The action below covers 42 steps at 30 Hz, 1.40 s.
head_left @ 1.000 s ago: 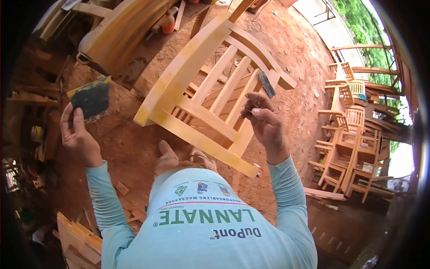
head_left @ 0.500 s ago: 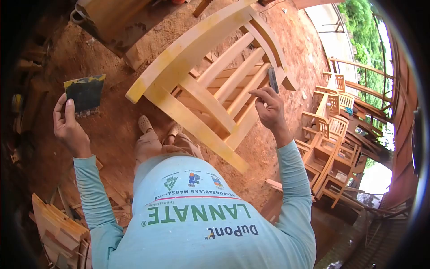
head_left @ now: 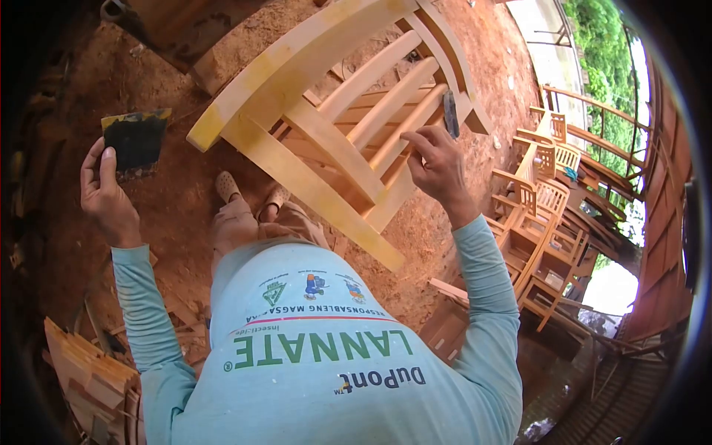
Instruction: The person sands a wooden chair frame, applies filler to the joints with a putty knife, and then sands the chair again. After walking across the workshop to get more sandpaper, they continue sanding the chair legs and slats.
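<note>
My left hand grips a dark, flat square plate by its lower left corner, thumb in front. Yellowish smears run along the plate's top edge. In my right hand is a putty knife, its dark blade pointing up and away from me, with fingers bent around its lower end. This blade overlaps the slatted side of a pale wooden furniture frame in front of me. Yellow patches mark the frame's curved rail and its long near leg.
Several wooden chairs stand close together at the right. Stacked wood pieces lie at the lower left. A brown wooden piece is at the upper left. Reddish bare soil surrounds the frame and my feet in clogs.
The view has shifted slightly, and the frame and both hands appear a little farther left and higher. Both hands keep hold of the same things.
</note>
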Available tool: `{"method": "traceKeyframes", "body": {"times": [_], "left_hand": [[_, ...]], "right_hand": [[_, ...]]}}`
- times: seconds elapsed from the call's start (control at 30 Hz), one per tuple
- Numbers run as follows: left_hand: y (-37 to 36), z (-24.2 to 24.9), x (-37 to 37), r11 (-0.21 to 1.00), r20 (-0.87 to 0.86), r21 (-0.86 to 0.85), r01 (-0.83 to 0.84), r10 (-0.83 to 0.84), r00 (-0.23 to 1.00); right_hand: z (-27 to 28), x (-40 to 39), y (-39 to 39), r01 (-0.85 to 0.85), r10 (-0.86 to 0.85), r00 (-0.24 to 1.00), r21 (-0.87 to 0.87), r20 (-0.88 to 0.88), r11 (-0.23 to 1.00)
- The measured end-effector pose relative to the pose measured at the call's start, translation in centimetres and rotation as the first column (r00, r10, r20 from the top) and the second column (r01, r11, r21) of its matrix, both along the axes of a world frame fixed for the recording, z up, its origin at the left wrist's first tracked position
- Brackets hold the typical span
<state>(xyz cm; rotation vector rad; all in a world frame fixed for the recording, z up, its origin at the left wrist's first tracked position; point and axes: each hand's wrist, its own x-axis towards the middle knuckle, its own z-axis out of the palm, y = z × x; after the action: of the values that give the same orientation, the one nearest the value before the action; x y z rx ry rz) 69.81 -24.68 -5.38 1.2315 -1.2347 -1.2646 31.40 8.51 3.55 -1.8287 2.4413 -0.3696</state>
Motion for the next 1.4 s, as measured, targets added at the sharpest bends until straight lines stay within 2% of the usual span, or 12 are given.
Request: {"method": "traceKeyframes", "body": {"times": [0.17,0.27,0.3,0.37,0.47,0.57,0.77,0.97,1.17,1.27,1.4], "left_hand": [[0.2,0.1,-0.1,0.999,0.025,-0.032,0.024,-0.023,0.999],[0.2,0.0,-0.1,0.999,0.003,-0.035,0.027,-0.027,1.0],[0.2,-0.1,0.0,0.999,-0.006,-0.033,0.024,-0.025,1.0],[0.3,-0.3,0.2,0.999,-0.008,-0.03,0.016,-0.016,1.0],[0.4,-0.5,0.6,0.999,0.016,-0.036,0.009,-0.009,1.0],[0.5,-0.5,0.6,0.999,0.034,-0.039,0.01,-0.009,0.999],[0.6,0.2,0.0,0.998,0.038,-0.053,0.02,-0.018,0.999],[0.6,-0.2,0.1,0.999,0.023,-0.041,0.018,-0.017,1.0],[1.0,0.0,0.1,0.999,0.037,-0.037,0.024,-0.022,0.999],[0.8,-0.4,0.1,0.999,0.016,-0.039,0.025,-0.025,1.0],[0.9,-0.5,0.1,0.999,0.017,-0.033,0.026,-0.026,1.0]], "right_hand": [[1.4,0.8,-0.9,-0.111,0.131,0.976,0.119,-0.175,0.987],[2.0,0.2,-0.8,-0.163,0.179,0.974,0.121,-0.136,0.979],[2.1,0.0,-0.5,-0.076,0.077,0.997,0.103,-0.009,0.992],[2.0,-0.4,0.3,0.099,-0.123,0.961,0.106,0.247,0.989],[1.1,-0.9,1.2,0.169,-0.178,0.924,0.057,0.339,0.984],[1.1,-0.6,0.5,0.197,-0.19,0.927,0.012,0.322,0.98],[0.1,-0.6,0.6,0.137,-0.138,0.948,0.023,0.286,0.99],[-0.3,1.2,0.7,0.158,-0.155,0.91,0.024,0.385,0.987],[-0.5,2.1,0.9,0.13,-0.126,0.936,0.009,0.328,0.991],[-0.3,2.5,1.1,0.054,-0.058,0.98,0.029,0.192,0.998],[-0.2,3.2,1.0,-0.036,0.033,0.99,0.015,0.137,0.999]]}}
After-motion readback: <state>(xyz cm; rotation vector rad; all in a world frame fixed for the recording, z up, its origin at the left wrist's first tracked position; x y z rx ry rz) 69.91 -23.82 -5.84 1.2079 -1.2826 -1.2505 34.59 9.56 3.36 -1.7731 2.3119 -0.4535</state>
